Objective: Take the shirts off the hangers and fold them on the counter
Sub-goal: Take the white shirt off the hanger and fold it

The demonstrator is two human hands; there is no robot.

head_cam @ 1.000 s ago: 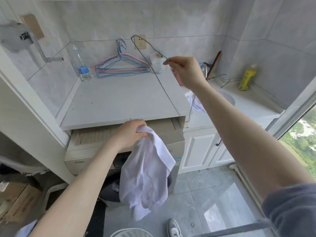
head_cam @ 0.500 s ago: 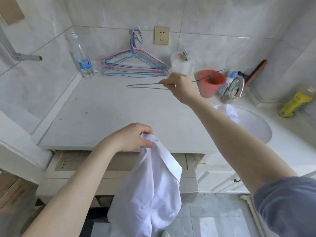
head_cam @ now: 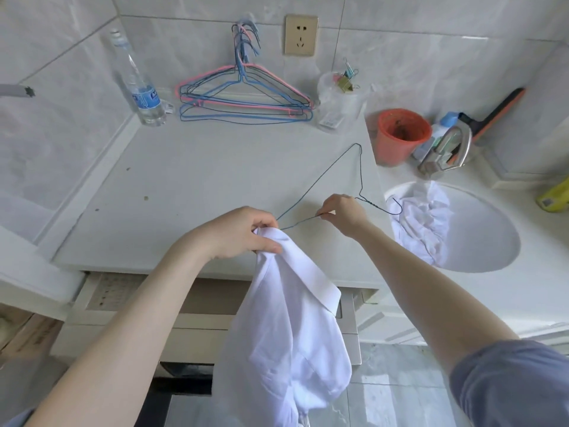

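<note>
I'm clutching the white collared shirt [head_cam: 286,334] in my left hand [head_cam: 237,234], dangling off the front edge of the pale counter [head_cam: 184,180]; right hand [head_cam: 345,215] pinching the dark wire hanger [head_cam: 360,167].

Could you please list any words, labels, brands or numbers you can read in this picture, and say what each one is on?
No text can be read here.
Blue label on the water bottle: blurred.
Label on the yellow bottle: too small.
White tag on the plastic bag: too small.
</note>
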